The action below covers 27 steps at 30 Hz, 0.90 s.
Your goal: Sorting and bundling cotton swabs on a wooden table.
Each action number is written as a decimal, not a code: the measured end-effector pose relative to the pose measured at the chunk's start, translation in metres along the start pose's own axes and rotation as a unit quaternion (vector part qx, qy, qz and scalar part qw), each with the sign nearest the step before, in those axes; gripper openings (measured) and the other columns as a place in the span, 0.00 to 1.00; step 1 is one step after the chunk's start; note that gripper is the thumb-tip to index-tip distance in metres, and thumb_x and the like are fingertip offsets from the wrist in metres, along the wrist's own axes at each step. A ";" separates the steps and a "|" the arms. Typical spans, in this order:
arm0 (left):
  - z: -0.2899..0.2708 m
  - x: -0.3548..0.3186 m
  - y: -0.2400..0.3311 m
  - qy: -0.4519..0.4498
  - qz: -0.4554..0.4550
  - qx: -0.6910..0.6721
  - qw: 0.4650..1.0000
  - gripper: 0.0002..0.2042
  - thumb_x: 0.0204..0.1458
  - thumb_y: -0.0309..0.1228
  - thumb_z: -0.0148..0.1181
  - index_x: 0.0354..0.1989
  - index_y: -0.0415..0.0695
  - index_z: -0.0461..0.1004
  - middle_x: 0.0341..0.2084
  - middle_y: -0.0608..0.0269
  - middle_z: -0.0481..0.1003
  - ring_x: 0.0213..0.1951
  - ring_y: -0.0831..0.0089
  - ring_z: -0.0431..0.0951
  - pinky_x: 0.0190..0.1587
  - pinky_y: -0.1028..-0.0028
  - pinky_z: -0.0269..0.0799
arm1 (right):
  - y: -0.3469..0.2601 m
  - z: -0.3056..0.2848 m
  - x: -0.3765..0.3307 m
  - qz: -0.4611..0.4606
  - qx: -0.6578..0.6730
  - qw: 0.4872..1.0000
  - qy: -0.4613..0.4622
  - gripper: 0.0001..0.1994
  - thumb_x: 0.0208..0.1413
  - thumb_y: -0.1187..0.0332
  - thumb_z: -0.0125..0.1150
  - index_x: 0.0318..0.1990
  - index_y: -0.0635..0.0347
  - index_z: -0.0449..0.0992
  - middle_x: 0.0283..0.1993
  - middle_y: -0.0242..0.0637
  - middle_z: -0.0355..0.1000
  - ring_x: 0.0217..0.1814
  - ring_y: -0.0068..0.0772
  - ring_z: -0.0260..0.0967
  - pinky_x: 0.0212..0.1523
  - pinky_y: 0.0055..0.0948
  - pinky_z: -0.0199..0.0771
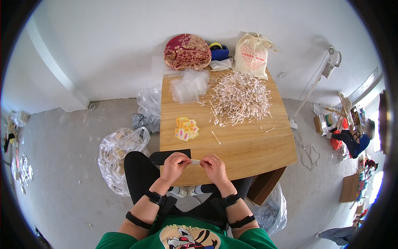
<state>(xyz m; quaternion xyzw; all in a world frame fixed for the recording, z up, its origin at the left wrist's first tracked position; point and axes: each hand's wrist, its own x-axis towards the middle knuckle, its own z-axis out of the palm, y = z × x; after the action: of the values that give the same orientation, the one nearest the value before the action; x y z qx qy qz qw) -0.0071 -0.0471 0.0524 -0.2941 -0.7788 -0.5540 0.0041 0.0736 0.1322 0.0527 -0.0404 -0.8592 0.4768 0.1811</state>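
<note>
My left hand (174, 164) and my right hand (213, 165) meet at the near edge of the wooden table (248, 149). Together they pinch a small clear packet (195, 161) held between the fingertips. A black flat piece (166, 156) lies just left of my left hand. Beyond my hands, one loose cotton swab (216, 137) lies on the wood. A small heap of yellow packets (186, 128) sits at the table's left side. A large pile of cotton swabs (240, 98) covers the far right part. Clear small bags (190, 86) are stacked at the far left.
A red patterned round cushion (187, 51), a blue object (219, 52) and a cream drawstring bag (252, 55) stand at the table's far end. A clear plastic bag of packets (117, 155) sits on the floor to my left. A cardboard box (263, 186) is under the table's right corner.
</note>
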 end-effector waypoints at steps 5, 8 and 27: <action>0.006 -0.001 0.002 0.014 0.022 0.016 1.000 0.06 0.42 0.21 0.69 0.28 0.40 0.78 0.29 0.59 0.78 0.35 0.62 0.79 0.35 0.68 0.75 | -0.007 0.002 0.003 0.022 -0.017 1.000 0.002 0.05 0.48 0.77 0.66 0.32 0.61 0.76 0.34 0.39 0.74 0.35 0.41 0.75 0.33 0.33 0.75; 0.008 0.000 0.001 0.006 0.056 0.035 0.998 0.06 0.42 0.21 0.69 0.29 0.40 0.77 0.30 0.59 0.78 0.36 0.61 0.79 0.37 0.67 0.75 | -0.009 0.007 0.004 -0.006 -0.029 1.000 0.009 0.04 0.48 0.76 0.66 0.31 0.60 0.77 0.36 0.39 0.74 0.36 0.43 0.75 0.34 0.35 0.75; 0.011 0.002 0.014 -0.005 0.082 0.084 0.993 0.07 0.43 0.21 0.67 0.29 0.38 0.75 0.31 0.55 0.77 0.37 0.56 0.78 0.40 0.64 0.74 | -0.006 0.013 0.003 -0.083 -0.062 0.994 0.025 0.06 0.45 0.75 0.67 0.31 0.60 0.76 0.39 0.40 0.74 0.40 0.48 0.72 0.40 0.39 0.74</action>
<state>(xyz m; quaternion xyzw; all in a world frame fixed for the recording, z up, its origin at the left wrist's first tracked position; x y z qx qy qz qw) 0.0017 -0.0337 0.0606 -0.3585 -0.7955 -0.4834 0.0705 0.0672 0.1186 0.0523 0.0079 -0.8827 0.4047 0.2389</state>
